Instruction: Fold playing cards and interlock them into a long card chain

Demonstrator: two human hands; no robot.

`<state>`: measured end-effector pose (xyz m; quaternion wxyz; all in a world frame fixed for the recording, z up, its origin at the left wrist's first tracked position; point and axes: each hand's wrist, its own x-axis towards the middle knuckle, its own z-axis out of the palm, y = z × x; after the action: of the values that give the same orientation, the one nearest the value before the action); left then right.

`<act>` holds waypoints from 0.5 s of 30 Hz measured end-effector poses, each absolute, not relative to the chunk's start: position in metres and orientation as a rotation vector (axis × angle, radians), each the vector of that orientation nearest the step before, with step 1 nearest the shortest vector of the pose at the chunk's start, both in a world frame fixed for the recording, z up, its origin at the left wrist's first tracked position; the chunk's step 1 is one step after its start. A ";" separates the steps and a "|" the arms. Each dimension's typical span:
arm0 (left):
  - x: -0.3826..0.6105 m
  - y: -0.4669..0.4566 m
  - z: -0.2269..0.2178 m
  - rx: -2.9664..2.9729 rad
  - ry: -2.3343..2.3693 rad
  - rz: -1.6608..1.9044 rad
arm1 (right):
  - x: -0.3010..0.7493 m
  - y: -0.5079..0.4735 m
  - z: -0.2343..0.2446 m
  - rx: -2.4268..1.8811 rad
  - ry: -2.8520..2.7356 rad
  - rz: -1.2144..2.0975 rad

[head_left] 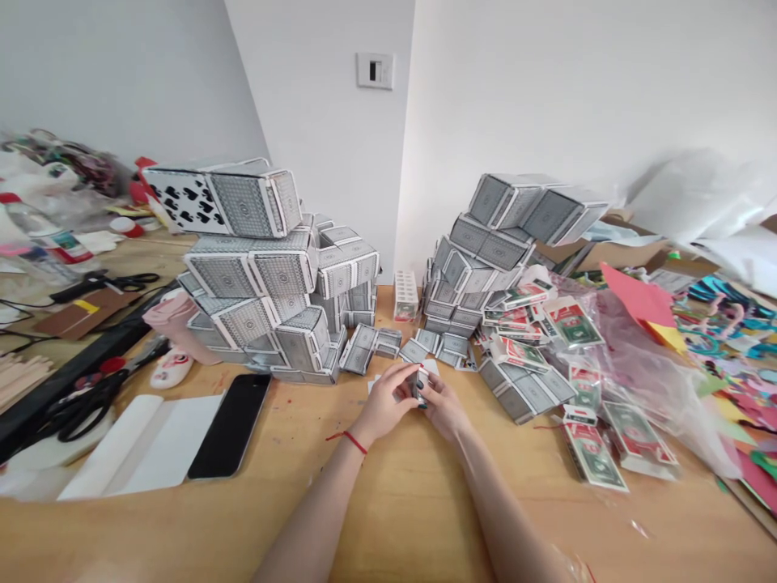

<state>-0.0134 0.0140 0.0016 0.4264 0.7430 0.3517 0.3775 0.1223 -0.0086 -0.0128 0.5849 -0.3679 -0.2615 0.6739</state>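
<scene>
My left hand (387,402) and my right hand (443,407) meet at the middle of the wooden table (388,502), both closed around one small grey-patterned card box (420,383). A red string circles my left wrist. Just beyond my fingers lie several loose small boxes (418,346). A tall stack of larger grey-patterned boxes (267,275) rises at the left. Another stack (491,243) leans at the right.
A black phone (231,425) and white sheets (146,445) lie at the left, with black scissors (78,405) further left. Red and green flat card packets (583,389) and a clear plastic bag spread to the right. Coloured paper scraps (728,340) crowd the right edge.
</scene>
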 end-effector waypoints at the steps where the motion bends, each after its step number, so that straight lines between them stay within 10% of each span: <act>1: -0.014 0.014 0.001 1.826 0.872 0.934 | 0.123 -0.009 -0.013 -0.861 -0.628 1.581; 15: -0.013 0.014 0.005 1.114 0.759 0.762 | 0.125 -0.012 -0.010 -0.976 -0.858 1.125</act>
<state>-0.0131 0.0144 0.0053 0.7151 0.5028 0.3426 0.3442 0.1246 -0.0116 -0.0101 0.6529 -0.4301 -0.3780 0.4959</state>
